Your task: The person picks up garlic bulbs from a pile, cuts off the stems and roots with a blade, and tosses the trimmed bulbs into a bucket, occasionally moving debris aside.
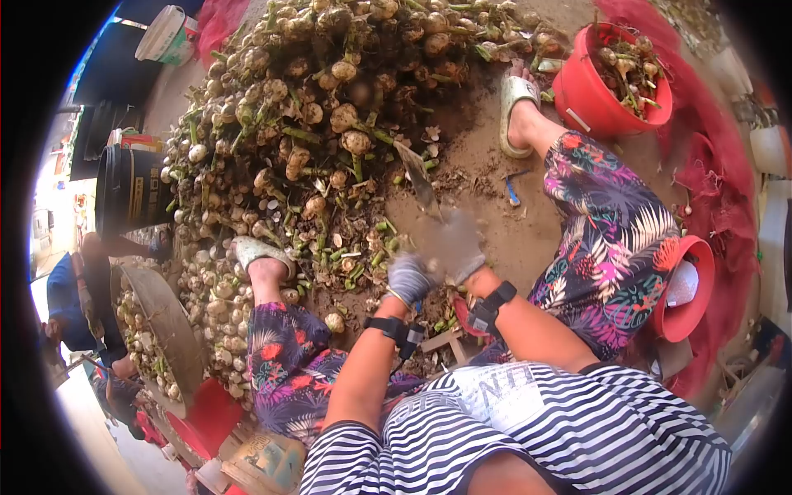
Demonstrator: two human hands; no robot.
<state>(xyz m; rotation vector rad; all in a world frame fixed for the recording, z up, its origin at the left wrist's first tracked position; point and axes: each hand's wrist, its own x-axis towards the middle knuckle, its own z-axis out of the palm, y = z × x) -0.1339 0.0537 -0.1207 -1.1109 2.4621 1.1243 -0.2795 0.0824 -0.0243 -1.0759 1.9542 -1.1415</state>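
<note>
Bulbs (pixel 343 118) | brn/off-wht, dirty | some w/ grn stems (pixel 358 170) | heaped

Both forearms (pixel 356 367) reach forward, left hand (pixel 409 279) gloved, right hand (pixel 459 249) (badly blurred) seemingly gloved too.

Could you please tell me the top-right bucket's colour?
The bucket is red, best seen in the head view.

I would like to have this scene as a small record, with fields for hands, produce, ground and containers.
Left hand: in a striped grey glove, close to the right hand; its hold is unclear
Right hand: blurred; grip cannot be told
Produce: large heap of garlic bulbs, many with stalks
Ground: stalk pieces; small blue item
Containers: red bucket holding bulbs and stalks; black bucket left of the heap
</note>
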